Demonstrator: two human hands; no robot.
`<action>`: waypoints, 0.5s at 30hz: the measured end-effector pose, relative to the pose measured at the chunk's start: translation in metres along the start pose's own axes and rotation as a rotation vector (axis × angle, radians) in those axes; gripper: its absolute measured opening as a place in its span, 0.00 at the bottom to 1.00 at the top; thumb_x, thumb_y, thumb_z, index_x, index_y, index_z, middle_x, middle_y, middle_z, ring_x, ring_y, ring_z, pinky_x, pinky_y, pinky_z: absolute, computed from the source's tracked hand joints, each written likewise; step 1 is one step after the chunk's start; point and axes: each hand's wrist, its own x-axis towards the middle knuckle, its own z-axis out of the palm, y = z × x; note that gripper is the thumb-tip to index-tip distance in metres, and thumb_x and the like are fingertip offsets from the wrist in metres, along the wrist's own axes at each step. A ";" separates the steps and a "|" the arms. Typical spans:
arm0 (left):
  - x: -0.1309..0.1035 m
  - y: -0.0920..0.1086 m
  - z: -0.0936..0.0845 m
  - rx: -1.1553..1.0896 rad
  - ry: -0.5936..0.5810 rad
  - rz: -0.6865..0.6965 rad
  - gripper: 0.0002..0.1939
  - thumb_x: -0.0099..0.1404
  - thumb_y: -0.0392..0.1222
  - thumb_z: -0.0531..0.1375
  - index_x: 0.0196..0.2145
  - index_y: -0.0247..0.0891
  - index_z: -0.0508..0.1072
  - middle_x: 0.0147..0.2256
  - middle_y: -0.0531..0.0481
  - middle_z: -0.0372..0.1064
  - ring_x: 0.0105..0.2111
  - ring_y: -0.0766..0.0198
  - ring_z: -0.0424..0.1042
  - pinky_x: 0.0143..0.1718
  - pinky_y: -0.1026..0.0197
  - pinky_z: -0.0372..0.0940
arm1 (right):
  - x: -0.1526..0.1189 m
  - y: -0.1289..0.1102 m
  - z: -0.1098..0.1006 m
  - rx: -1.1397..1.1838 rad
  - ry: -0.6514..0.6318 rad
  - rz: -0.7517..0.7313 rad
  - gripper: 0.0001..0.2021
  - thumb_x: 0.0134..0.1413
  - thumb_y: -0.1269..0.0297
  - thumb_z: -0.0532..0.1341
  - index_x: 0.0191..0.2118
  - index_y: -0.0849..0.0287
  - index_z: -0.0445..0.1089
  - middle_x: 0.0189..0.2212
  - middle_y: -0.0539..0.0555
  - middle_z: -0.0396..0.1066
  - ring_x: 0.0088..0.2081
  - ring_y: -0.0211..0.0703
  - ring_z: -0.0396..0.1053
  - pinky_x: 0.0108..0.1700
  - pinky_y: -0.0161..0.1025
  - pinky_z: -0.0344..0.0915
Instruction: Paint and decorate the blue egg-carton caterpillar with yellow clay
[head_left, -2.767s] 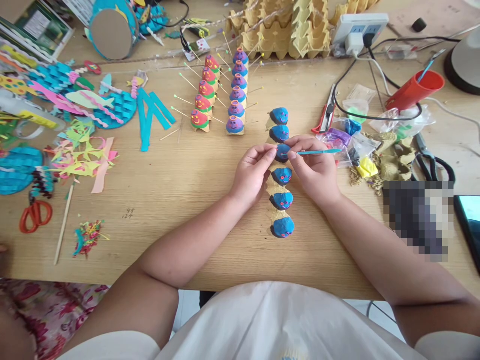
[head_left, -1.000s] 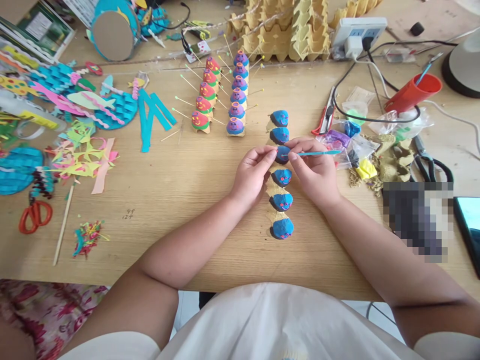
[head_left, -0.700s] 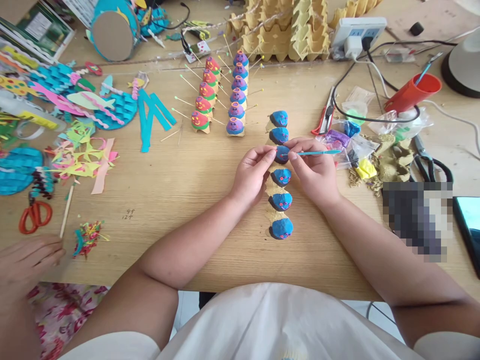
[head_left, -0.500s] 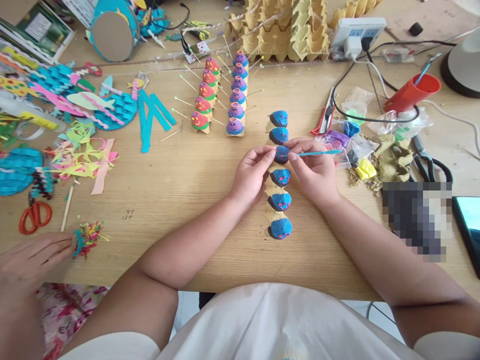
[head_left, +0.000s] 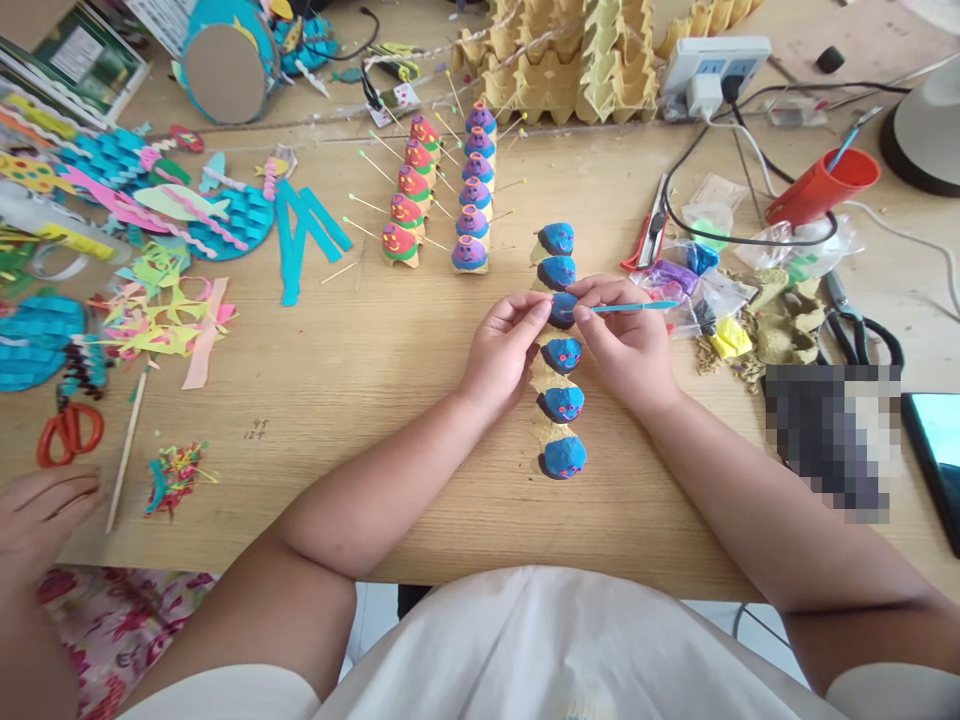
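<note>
A strip of egg-carton cups covered in blue clay (head_left: 563, 403) runs lengthwise in front of me, with small faces on several cups. My left hand (head_left: 506, 345) grips its third cup from the left side, finger and thumb pinched together at the cup's edge. From the right, my right hand (head_left: 626, 340) is closed on a thin light-blue modelling tool (head_left: 645, 306), whose tip points at the same cup. Fingertips partly cover that cup. Farther off stand a red-and-green strip (head_left: 407, 210) and a purple strip (head_left: 471, 220) of cups with pins sticking out.
Another person's hand (head_left: 45, 515) rests at the left edge, near orange scissors (head_left: 71, 432) and paper scraps (head_left: 176, 480). On the right lie a red cutter (head_left: 650, 225), bagged clay (head_left: 731, 338), black scissors (head_left: 859, 330) and a red cup (head_left: 825, 188). Egg cartons (head_left: 559, 75) stand at the back.
The other person's hand has drawn back leftward from the paper scraps, showing more of the wooden stick. My own hands and the blue strip look almost unmoved.
</note>
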 end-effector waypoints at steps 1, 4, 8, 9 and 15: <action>0.000 0.000 0.000 0.007 0.006 -0.004 0.06 0.68 0.35 0.74 0.35 0.41 0.82 0.35 0.58 0.82 0.35 0.71 0.80 0.41 0.66 0.69 | 0.000 0.000 0.000 -0.005 0.000 0.003 0.15 0.65 0.44 0.71 0.38 0.51 0.77 0.47 0.56 0.82 0.53 0.51 0.80 0.63 0.54 0.74; 0.000 0.001 0.001 0.028 0.027 -0.022 0.06 0.68 0.36 0.75 0.35 0.41 0.81 0.36 0.57 0.82 0.36 0.70 0.80 0.43 0.65 0.69 | 0.000 0.001 0.000 -0.010 0.002 0.012 0.16 0.64 0.43 0.71 0.38 0.51 0.77 0.47 0.56 0.83 0.53 0.51 0.80 0.64 0.55 0.74; -0.001 0.002 0.002 0.008 0.025 -0.027 0.07 0.67 0.37 0.75 0.35 0.41 0.81 0.36 0.57 0.82 0.37 0.70 0.80 0.43 0.65 0.70 | 0.000 0.001 -0.001 -0.014 0.005 0.007 0.16 0.65 0.44 0.71 0.38 0.51 0.78 0.46 0.56 0.83 0.53 0.51 0.80 0.63 0.55 0.73; -0.001 0.002 0.002 0.001 0.023 -0.027 0.07 0.67 0.36 0.75 0.35 0.41 0.81 0.36 0.57 0.82 0.36 0.70 0.80 0.43 0.66 0.70 | 0.001 0.001 0.000 -0.013 0.004 0.007 0.16 0.65 0.44 0.71 0.39 0.51 0.78 0.46 0.56 0.83 0.52 0.50 0.80 0.63 0.54 0.73; -0.001 0.003 0.004 -0.034 0.038 -0.053 0.07 0.66 0.36 0.75 0.34 0.41 0.81 0.35 0.57 0.82 0.36 0.71 0.81 0.42 0.67 0.70 | 0.002 -0.001 0.001 0.064 0.042 0.017 0.17 0.63 0.43 0.73 0.38 0.50 0.77 0.45 0.54 0.83 0.51 0.48 0.80 0.61 0.51 0.75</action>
